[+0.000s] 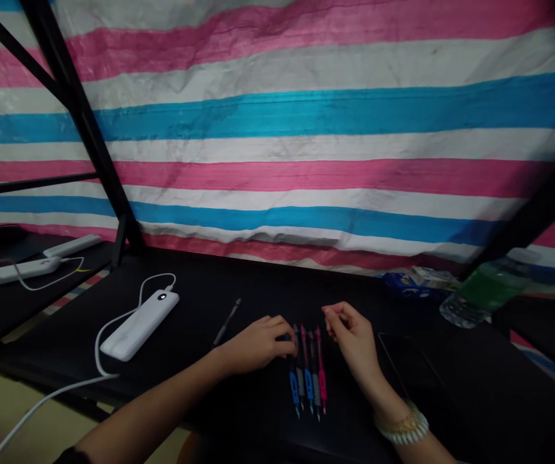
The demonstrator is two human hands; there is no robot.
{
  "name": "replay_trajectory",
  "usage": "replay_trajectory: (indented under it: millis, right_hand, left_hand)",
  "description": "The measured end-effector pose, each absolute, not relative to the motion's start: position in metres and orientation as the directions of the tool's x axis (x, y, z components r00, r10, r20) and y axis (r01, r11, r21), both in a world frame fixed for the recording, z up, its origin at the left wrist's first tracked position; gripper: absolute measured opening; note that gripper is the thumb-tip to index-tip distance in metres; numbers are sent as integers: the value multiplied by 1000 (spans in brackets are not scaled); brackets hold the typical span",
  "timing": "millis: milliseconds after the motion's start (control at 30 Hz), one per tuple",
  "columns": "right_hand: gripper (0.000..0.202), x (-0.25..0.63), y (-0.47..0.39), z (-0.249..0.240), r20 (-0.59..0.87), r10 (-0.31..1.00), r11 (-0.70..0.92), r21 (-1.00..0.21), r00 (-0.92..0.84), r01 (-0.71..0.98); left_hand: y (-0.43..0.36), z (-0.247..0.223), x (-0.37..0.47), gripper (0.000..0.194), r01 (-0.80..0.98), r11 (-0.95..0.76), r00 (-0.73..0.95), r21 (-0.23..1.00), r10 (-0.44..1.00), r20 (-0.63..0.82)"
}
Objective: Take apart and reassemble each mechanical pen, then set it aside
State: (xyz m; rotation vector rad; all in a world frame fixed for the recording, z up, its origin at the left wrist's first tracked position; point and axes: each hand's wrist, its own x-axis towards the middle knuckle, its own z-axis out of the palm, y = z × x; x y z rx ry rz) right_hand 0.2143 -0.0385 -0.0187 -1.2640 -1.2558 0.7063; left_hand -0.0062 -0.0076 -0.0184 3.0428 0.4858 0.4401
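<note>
Several pens (pixel 309 374) lie side by side on the black table (pixel 200 303), with blue, grey and pink grips pointing toward me. My left hand (pixel 260 341) rests on the table at their upper left, fingertips touching the top of the leftmost pen. My right hand (pixel 352 338) hovers just right of the row, fingers pinched together; whether it holds something small I cannot tell. A single dark pen (pixel 227 321) lies apart to the left of my left hand.
A white power bank (pixel 140 324) with a white cable lies at the left. More white devices (pixel 19 270) sit on the far-left table. A green-labelled plastic bottle (pixel 487 290) and a blue packet (pixel 419 281) lie at the right. A dark phone (pixel 405 364) lies by my right wrist. A striped tarp hangs behind.
</note>
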Motion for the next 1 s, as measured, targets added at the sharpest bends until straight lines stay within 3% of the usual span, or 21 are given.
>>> replay_trajectory:
  millis: [133, 267, 367, 433, 633, 1000]
  right_hand:
    - [43, 215, -38, -18, 274, 932, 214, -945, 239, 249]
    - [56, 212, -41, -14, 136, 991, 137, -973, -19, 185]
    - [43, 210, -47, -11, 91, 957, 178, -933, -274, 313]
    - [34, 210, -50, -10, 105, 926, 276, -844, -363, 459]
    - [25, 212, -50, -17, 223, 904, 424, -571, -365, 703]
    - [19, 199, -51, -16, 317, 848, 473, -88, -425, 877]
  left_hand:
    - [-6, -13, -9, 16, 272, -960, 928, -63, 245, 281]
    - [1, 0, -12, 21, 370, -905, 889, -211, 278, 365]
    - [4, 8, -8, 22, 446, -842, 853, -303, 297, 430]
    - [4, 11, -3, 22, 475, -817, 841, -326, 312, 442]
    - [-7, 8, 5, 22, 524, -794, 834, -308, 407, 371]
    - [-21, 8, 13, 29, 700, -713, 711, -48, 688, 149]
